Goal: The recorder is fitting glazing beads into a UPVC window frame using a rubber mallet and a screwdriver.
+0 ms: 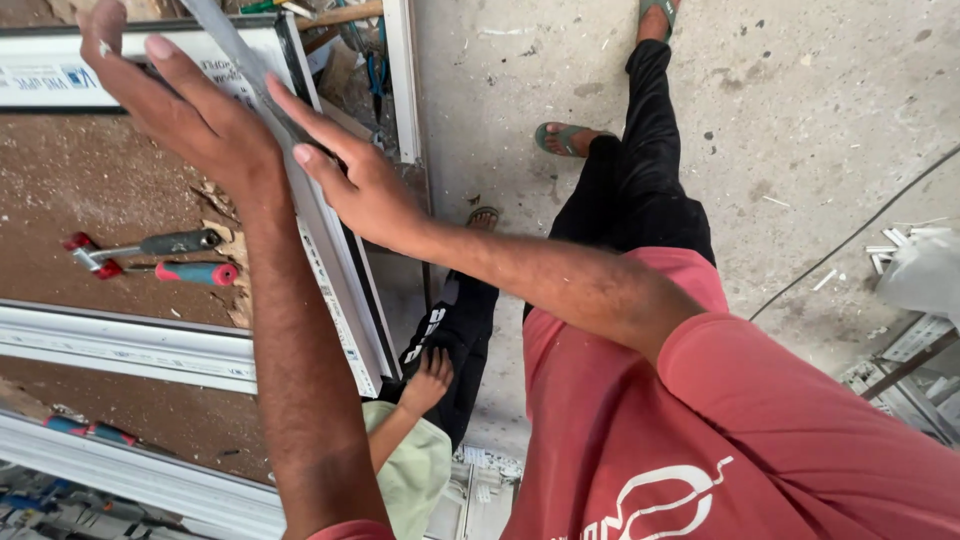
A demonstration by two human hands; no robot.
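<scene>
Both hands press flat, fingers extended, gripping nothing: left hand (190,115) and right hand (365,185) steady a metal strip (235,50) along the white window frame (335,290) on the desk (100,190). Alignment step; next move needs firm pressure.

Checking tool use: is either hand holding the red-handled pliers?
No: the pliers lie on the brown board, apart from both the left hand and right hand, which press on the white frame.

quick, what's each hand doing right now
Left hand: open, fingers spread on the metal strip.
Right hand: open, flat against the white frame profile.
</scene>
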